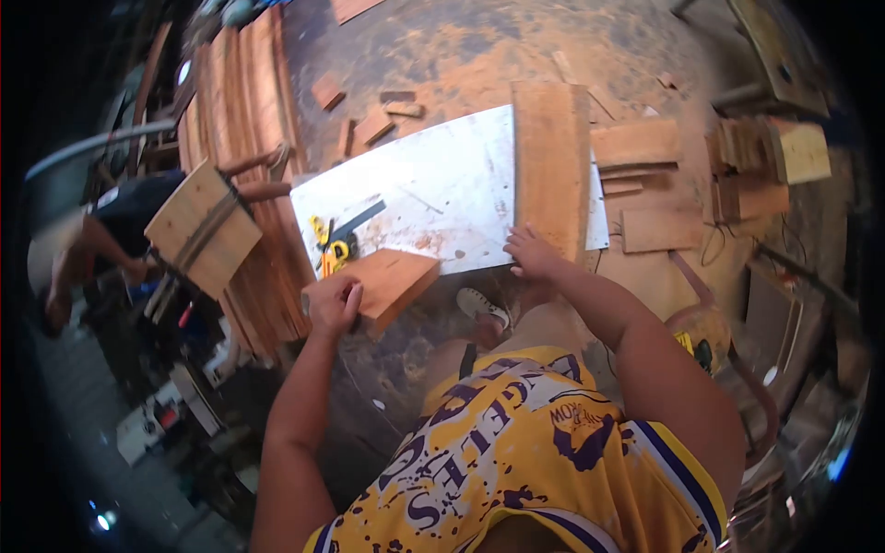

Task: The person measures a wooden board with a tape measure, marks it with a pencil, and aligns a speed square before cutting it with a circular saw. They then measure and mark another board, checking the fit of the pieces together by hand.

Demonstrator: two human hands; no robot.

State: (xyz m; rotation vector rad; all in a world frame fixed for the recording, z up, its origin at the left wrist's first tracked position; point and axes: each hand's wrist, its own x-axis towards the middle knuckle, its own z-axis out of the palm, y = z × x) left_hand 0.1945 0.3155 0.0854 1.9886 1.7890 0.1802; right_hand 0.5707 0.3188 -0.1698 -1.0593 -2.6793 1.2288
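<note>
My left hand [334, 302] is closed around the end of a thick wooden block [392, 281], which lies tilted over the near left edge of a white sheet [442, 175]. My right hand [533, 251] rests at the near left corner of a long wooden board [551, 157], its fingers apart and lying on the edge. The board stretches away from me across the right part of the sheet. Just beyond the block lie a yellow tape measure [339, 253] and a try square with a dark blade [358, 221].
Short wood offcuts [373, 125] lie on the sawdust-covered floor ahead. Long planks [241, 92] are stacked at the left, with a wooden stool [205, 229] beside them and another person [83, 240] further left. More cut boards [662, 229] lie at the right.
</note>
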